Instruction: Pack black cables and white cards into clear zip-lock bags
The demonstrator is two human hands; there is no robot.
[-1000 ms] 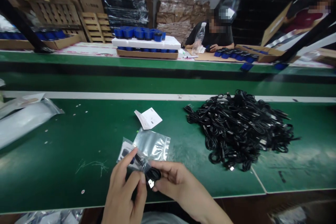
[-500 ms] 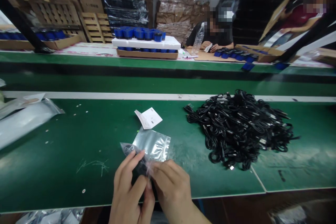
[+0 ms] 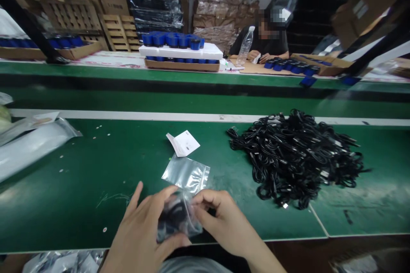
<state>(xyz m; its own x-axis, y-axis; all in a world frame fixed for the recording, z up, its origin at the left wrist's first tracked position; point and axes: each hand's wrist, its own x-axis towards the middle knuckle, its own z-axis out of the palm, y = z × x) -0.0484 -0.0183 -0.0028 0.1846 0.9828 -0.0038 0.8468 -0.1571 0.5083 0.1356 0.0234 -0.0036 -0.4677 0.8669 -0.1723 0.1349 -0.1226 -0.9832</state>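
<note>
Near the front edge of the green table, my left hand (image 3: pixel 144 230) grips the left side of a clear zip bag (image 3: pixel 176 217) with something black inside. The fingers of my right hand (image 3: pixel 221 217) pinch the bag's right side, by its zip strip. Just beyond the hands lies a flat clear bag (image 3: pixel 187 172) on the table. A folded white leaflet (image 3: pixel 186 143) stands partly open behind that bag. To the right is a large heap of black cables (image 3: pixel 294 153) with metal plugs.
Long plastic packages (image 3: pixel 35 145) lie at the left. A raised shelf (image 3: pixel 112 70) behind holds blue round items (image 3: pixel 173 40) in trays and a plastic bottle (image 3: pixel 246 47). Beyond it, a person (image 3: pixel 272 42) sits working. More bags (image 3: pixel 64 262) are below the front edge.
The held bag has turned to show its black contents and zip strip. My left hand has spread around its left side. The person at the far right is largely hidden behind a carton.
</note>
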